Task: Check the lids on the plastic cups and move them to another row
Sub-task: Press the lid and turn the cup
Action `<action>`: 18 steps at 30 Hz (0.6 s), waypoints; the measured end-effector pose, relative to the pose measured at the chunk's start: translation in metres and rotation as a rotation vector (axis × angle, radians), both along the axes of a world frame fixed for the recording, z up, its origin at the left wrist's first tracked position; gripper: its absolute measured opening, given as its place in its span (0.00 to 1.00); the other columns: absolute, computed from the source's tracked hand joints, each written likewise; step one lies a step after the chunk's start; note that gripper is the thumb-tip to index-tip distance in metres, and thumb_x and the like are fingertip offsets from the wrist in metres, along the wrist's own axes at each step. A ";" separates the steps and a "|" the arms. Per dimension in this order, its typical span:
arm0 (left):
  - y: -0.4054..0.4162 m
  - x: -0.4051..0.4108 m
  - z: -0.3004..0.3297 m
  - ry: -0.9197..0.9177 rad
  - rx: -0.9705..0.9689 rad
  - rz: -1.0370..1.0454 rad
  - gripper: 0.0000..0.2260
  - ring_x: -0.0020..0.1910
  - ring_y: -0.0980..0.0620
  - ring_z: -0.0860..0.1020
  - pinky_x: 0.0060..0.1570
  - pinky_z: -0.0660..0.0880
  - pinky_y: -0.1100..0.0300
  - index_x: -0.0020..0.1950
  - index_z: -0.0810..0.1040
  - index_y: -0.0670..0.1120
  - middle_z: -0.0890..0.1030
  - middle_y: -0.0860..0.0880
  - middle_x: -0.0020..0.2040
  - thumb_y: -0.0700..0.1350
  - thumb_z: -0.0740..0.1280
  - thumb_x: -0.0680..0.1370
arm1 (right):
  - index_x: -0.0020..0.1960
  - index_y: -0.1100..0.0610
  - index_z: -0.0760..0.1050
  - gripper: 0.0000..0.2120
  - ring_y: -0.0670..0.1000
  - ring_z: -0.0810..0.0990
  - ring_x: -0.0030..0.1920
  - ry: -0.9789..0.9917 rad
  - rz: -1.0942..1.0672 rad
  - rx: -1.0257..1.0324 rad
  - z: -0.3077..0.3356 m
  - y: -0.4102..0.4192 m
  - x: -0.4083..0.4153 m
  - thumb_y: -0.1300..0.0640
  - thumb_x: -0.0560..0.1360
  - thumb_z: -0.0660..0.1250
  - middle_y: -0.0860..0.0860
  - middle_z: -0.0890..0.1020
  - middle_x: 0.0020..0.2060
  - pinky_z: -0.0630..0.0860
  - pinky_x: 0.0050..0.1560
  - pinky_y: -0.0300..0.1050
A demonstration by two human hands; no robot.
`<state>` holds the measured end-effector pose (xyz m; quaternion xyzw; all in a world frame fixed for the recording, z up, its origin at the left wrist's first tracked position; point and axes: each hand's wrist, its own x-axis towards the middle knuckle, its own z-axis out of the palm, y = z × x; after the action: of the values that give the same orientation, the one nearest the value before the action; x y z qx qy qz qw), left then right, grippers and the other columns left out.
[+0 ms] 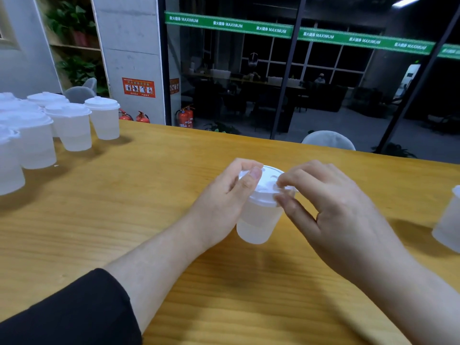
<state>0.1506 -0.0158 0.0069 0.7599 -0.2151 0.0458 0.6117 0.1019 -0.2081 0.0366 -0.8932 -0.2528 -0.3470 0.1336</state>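
Note:
A translucent plastic cup (257, 221) with a white lid (266, 186) stands on the wooden table (149, 195) in the middle of the view. My left hand (224, 195) grips the cup from the left, its thumb pressing on the lid's top. My right hand (331, 207) pinches the lid's right rim between thumb and fingertips. Several lidded cups (72, 125) are grouped at the table's far left. One more cup (448, 225) shows at the right edge, cut off by the frame.
Beyond the table's far edge rise a concrete pillar (129, 53) and a dark glass wall (298, 83). Grey chair backs (328, 140) stand behind the table. Red fire extinguishers (185, 117) stand on the floor.

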 end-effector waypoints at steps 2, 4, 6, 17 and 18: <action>0.000 -0.001 0.000 -0.001 -0.001 0.006 0.20 0.55 0.38 0.79 0.58 0.75 0.33 0.59 0.77 0.64 0.80 0.37 0.55 0.72 0.57 0.75 | 0.52 0.46 0.77 0.07 0.51 0.75 0.49 -0.023 -0.043 -0.032 0.003 0.002 -0.003 0.46 0.82 0.62 0.41 0.78 0.50 0.74 0.42 0.52; 0.000 -0.001 0.000 -0.002 0.003 0.008 0.20 0.54 0.40 0.80 0.57 0.76 0.35 0.59 0.76 0.64 0.80 0.38 0.55 0.72 0.57 0.75 | 0.52 0.46 0.77 0.08 0.50 0.75 0.48 -0.042 -0.081 -0.063 0.004 0.004 -0.005 0.44 0.81 0.62 0.41 0.78 0.49 0.71 0.41 0.50; 0.000 0.000 -0.001 -0.001 -0.003 0.011 0.20 0.54 0.41 0.80 0.57 0.76 0.36 0.59 0.76 0.65 0.81 0.39 0.55 0.72 0.57 0.75 | 0.53 0.46 0.78 0.09 0.51 0.75 0.48 -0.063 -0.114 -0.092 0.003 0.004 -0.006 0.44 0.81 0.62 0.42 0.79 0.50 0.70 0.41 0.49; 0.001 0.002 -0.004 -0.011 0.015 0.010 0.19 0.52 0.49 0.80 0.54 0.78 0.46 0.61 0.75 0.64 0.82 0.44 0.53 0.71 0.58 0.77 | 0.54 0.48 0.78 0.11 0.51 0.75 0.50 -0.083 -0.140 -0.007 -0.008 0.009 -0.007 0.44 0.82 0.61 0.44 0.80 0.52 0.73 0.45 0.52; 0.001 0.002 -0.005 -0.006 0.012 0.014 0.20 0.51 0.53 0.80 0.51 0.77 0.51 0.63 0.74 0.64 0.82 0.47 0.52 0.71 0.58 0.77 | 0.55 0.49 0.78 0.12 0.50 0.75 0.51 -0.058 -0.113 0.060 -0.011 0.009 -0.005 0.43 0.82 0.61 0.44 0.79 0.53 0.74 0.48 0.53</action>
<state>0.1522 -0.0143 0.0024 0.7650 -0.2119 0.0512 0.6061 0.0965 -0.1991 0.0257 -0.8913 -0.1950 -0.3870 0.1332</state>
